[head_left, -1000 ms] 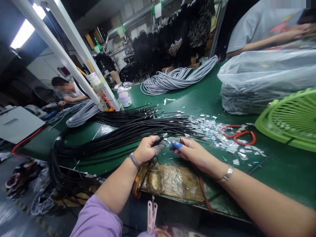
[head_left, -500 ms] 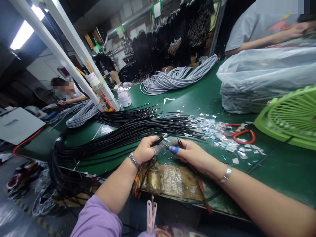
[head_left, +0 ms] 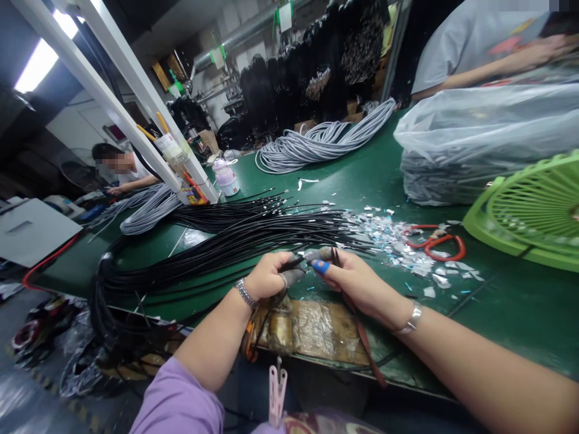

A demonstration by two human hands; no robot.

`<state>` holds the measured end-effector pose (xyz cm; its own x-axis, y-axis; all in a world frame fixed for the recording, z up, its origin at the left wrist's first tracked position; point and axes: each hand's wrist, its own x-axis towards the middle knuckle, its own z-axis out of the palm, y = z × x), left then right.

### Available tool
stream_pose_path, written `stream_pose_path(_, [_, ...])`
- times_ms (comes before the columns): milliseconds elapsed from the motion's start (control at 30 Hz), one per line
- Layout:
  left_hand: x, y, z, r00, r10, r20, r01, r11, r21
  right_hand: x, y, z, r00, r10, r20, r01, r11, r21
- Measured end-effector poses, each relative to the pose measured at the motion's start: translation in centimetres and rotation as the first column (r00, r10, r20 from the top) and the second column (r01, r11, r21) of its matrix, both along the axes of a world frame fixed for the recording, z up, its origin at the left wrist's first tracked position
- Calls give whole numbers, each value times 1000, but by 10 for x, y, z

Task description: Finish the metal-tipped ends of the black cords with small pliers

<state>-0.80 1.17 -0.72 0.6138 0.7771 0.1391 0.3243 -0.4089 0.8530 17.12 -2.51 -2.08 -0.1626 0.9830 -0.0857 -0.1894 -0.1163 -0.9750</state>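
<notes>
My left hand (head_left: pixel 270 276) is closed on the end of a black cable (head_left: pixel 289 263), with grey finger covers on some fingertips. Just to its right, my right hand (head_left: pixel 357 280) is closed too, with blue tape round its thumb. A thin dark pointed piece (head_left: pixel 335 257) sticks up from the right fingers; I cannot make out its kind. The fingertips of both hands nearly meet at the cable's end. Behind and left of them, a thick bundle of black cables (head_left: pixel 217 247) lies across the green table (head_left: pixel 362 175).
White and blue scraps (head_left: pixel 398 241) lie around red-handled scissors (head_left: pixel 446 247) on the right. A green fan (head_left: pixel 534 211) and a plastic-wrapped bundle (head_left: pixel 488 144) stand beyond. Grey cable coils (head_left: pixel 325 144) and a bottle (head_left: pixel 225 176) are farther back. Two people sit across the table. A taped board (head_left: pixel 323 331) lies at the near edge.
My right hand has turned slightly, and its fingers have shifted at the cable's end. The left hand stays almost in place. The view has moved a little.
</notes>
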Motion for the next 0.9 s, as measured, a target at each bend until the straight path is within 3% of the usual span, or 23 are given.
stream_pose_path(400, [2,0,2,991,77,113,-66,993,-99,0,0,4,999,35,-19,-37,996,-82])
stream_pose_path(533, [2,-1,3,988,97,120,-83,989,-120,0,-2,5,995,96,-3,-96,994,-48])
stream_pose_path(900, [3,-3,5,983,153,103,-121,957,-264,-2,-2,-3,998,49,49,-51,998,40])
